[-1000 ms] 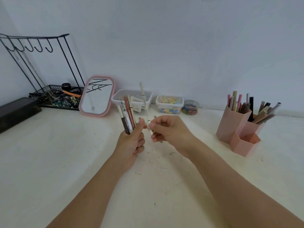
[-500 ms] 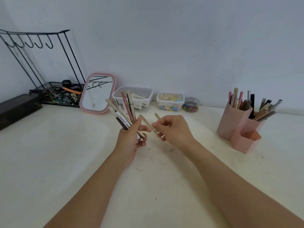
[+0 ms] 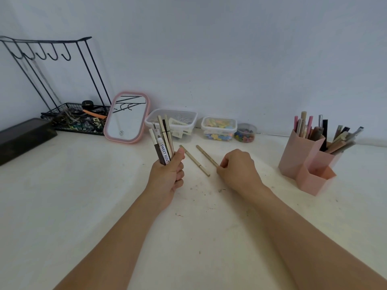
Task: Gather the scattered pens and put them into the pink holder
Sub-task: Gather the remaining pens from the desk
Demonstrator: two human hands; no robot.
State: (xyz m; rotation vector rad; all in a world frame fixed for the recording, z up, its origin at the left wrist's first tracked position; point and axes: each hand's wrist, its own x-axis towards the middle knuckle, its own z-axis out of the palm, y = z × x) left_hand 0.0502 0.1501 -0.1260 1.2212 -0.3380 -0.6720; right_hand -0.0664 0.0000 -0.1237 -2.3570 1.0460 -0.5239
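My left hand (image 3: 167,176) stayed clamped on the pen bundle (image 3: 162,141); my right hand (image 3: 236,166), lowered to the bench (image 3: 83,206), pinched a beige pen (image 3: 206,155) beside another beige pen (image 3: 193,160).

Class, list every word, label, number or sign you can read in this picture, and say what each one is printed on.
"SWEET MINT": on a white pen in the bundle gripped by the left hand.
Round emblem at the bottom of the pink mirror: too small to read.
Other pens and the pink holder: no print can be read.

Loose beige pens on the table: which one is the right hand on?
The right-side one: the right hand pinches its near end. The other beige pen lies free, nearer the left hand.
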